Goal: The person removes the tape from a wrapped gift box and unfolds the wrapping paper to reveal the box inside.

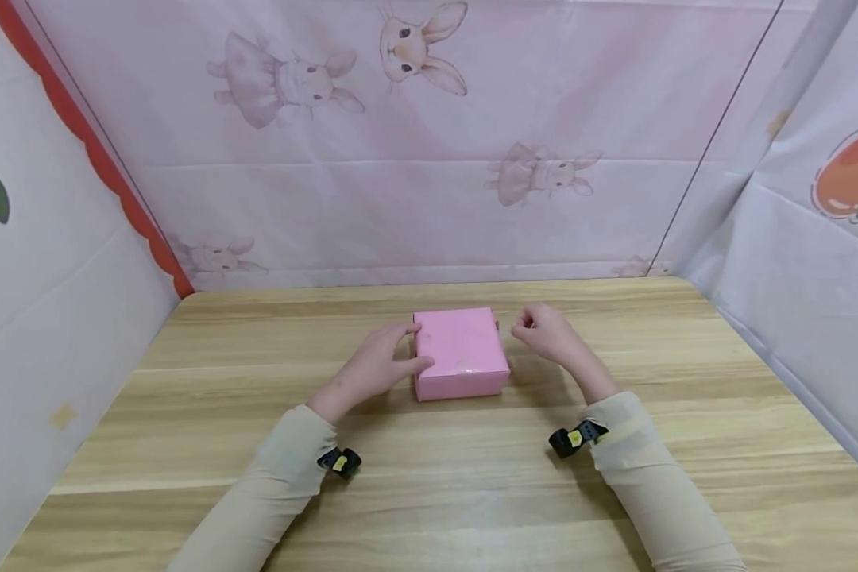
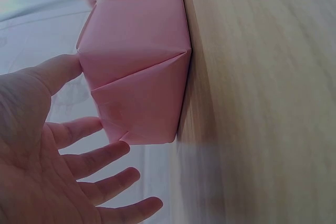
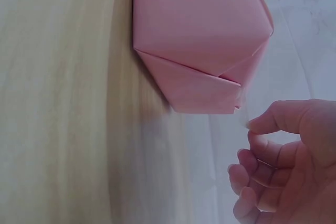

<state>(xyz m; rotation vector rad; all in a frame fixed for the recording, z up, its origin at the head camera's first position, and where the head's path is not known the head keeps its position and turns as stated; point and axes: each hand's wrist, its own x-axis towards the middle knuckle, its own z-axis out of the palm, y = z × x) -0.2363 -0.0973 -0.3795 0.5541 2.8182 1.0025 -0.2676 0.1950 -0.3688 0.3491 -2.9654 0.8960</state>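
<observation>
A box wrapped in pink paper [image 1: 459, 342] sits on the table, with a shiny strip of clear tape at its front top edge. My left hand [image 1: 377, 359] touches the box's left side; its thumb and index fingertip rest at the top edge, fingers spread and fairly straight in the left wrist view. Just right of the box, apart from it, is my right hand [image 1: 546, 334]. Its thumb and index finger pinch a tiny translucent bit that looks like clear tape [image 3: 247, 125], while the other fingers curl. Folded paper flaps [image 3: 210, 85] show on the box's right end.
The wooden table [image 1: 429, 477] spreads around the box. Behind it hangs a pink cloth [image 1: 429, 214] printed with rabbits, and white cloths stand at both sides. Each forearm wears a small black wrist camera [image 1: 570, 439] near the cuff.
</observation>
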